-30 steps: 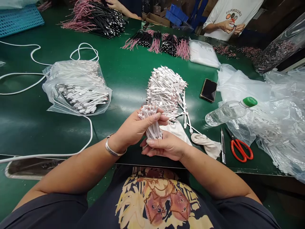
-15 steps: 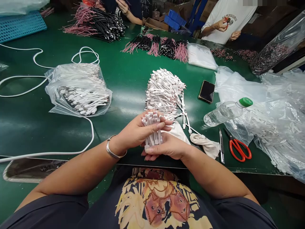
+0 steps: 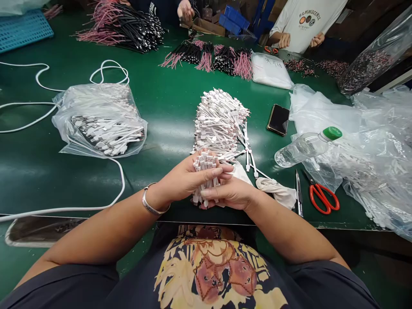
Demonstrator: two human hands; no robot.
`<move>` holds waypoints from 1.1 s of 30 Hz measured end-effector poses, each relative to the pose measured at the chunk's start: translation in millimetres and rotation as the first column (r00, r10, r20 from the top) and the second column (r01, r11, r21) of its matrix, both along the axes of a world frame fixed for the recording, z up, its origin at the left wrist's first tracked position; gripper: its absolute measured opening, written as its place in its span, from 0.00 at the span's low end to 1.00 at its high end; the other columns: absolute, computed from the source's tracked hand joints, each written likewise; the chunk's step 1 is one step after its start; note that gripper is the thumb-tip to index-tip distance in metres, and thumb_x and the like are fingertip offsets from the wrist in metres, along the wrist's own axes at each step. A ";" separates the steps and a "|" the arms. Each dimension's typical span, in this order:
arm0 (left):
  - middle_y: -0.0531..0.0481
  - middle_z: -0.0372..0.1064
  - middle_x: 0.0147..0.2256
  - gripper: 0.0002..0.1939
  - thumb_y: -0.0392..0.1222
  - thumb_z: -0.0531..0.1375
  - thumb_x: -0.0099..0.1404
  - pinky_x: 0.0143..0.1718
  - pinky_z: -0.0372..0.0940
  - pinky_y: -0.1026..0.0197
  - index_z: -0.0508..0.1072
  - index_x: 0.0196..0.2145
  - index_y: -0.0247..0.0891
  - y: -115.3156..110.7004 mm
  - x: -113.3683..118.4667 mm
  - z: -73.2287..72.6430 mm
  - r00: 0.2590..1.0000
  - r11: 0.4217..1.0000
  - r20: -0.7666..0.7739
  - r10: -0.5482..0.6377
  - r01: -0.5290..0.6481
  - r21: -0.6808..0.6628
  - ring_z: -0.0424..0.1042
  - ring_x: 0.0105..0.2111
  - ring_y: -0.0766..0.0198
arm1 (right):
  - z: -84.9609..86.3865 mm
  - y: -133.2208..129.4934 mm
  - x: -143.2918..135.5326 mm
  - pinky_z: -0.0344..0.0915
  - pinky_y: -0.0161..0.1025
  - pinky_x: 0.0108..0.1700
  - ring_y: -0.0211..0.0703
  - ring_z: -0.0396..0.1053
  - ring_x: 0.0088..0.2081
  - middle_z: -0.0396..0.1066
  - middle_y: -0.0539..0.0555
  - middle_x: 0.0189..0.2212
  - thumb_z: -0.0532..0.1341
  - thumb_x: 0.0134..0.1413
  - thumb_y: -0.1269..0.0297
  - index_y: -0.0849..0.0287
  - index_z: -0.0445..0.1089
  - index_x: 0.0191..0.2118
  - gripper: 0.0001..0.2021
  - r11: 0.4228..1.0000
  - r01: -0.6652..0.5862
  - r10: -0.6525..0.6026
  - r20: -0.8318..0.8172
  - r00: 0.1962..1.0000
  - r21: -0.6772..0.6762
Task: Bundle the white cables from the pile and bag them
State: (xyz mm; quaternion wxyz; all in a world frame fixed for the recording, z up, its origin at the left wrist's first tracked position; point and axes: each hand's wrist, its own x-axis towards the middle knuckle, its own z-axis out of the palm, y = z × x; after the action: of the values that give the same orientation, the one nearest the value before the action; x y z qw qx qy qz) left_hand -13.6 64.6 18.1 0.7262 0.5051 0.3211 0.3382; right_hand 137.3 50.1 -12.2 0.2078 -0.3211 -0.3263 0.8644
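Note:
Both my hands are wrapped round an upright bundle of short white cables (image 3: 206, 165) with bare wire ends at the top, close to the table's front edge. My left hand (image 3: 185, 178) closes on its upper part, thumb across the front. Lower down, my right hand (image 3: 233, 193) grips the same bundle, its thumb pressed on the front. Behind them lies a large pile of loose white cables (image 3: 217, 122). A few stray white cables (image 3: 247, 150) lie at the pile's right, near a white cloth (image 3: 241, 172).
At left sits a clear bag of white cables (image 3: 103, 120) with a long white cord (image 3: 122, 180) around it. To the right are a phone (image 3: 278, 119), bottle (image 3: 302, 148), craft knife (image 3: 299, 193), red scissors (image 3: 323, 198) and plastic bags (image 3: 363, 159). Two people work across the table.
My right hand has moved slightly up on the bundle, still holding it along with my left. Across the table, a person's red scissors have gone from the hand to the tabletop.

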 end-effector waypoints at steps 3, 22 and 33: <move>0.46 0.76 0.41 0.11 0.42 0.61 0.61 0.44 0.68 0.60 0.75 0.41 0.36 -1.3 1.6 1.6 1.000 1.000 -0.009 0.002 -0.002 -0.020 0.74 0.41 0.61 | -0.4 -4.7 -5.0 0.72 0.35 0.31 0.40 0.74 0.31 0.73 0.55 0.33 0.72 0.36 0.59 0.65 0.71 0.38 0.22 0.993 -0.116 0.117 0.036 0.992 -0.039; 0.48 0.72 0.35 0.18 0.33 0.61 0.57 0.28 0.68 0.66 0.69 0.47 0.38 13.8 -7.5 -2.3 0.988 0.971 0.145 0.049 -0.013 -0.239 0.72 0.29 0.66 | -0.8 -2.6 -10.5 0.62 0.25 0.17 0.38 0.74 0.24 0.74 0.54 0.27 0.67 0.44 0.59 0.64 0.70 0.36 0.15 0.987 0.147 -0.148 -0.005 0.989 -0.065; 0.51 0.65 0.28 0.15 0.37 0.56 0.62 0.13 0.50 0.71 0.66 0.47 0.39 15.4 -6.6 -6.0 0.986 0.959 0.095 0.138 -0.109 -0.260 0.58 0.18 0.73 | 6.5 -5.3 -6.9 0.71 0.28 0.29 0.41 0.76 0.35 0.74 0.55 0.38 0.66 0.49 0.61 0.60 0.71 0.43 0.15 0.966 0.228 -0.233 -0.028 0.972 -0.123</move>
State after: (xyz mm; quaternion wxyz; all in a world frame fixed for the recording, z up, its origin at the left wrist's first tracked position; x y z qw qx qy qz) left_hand -20.3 80.0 12.1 0.7791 0.3670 0.3513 0.3671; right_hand 130.4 44.8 -5.7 0.2944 -0.3504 -0.2302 0.8588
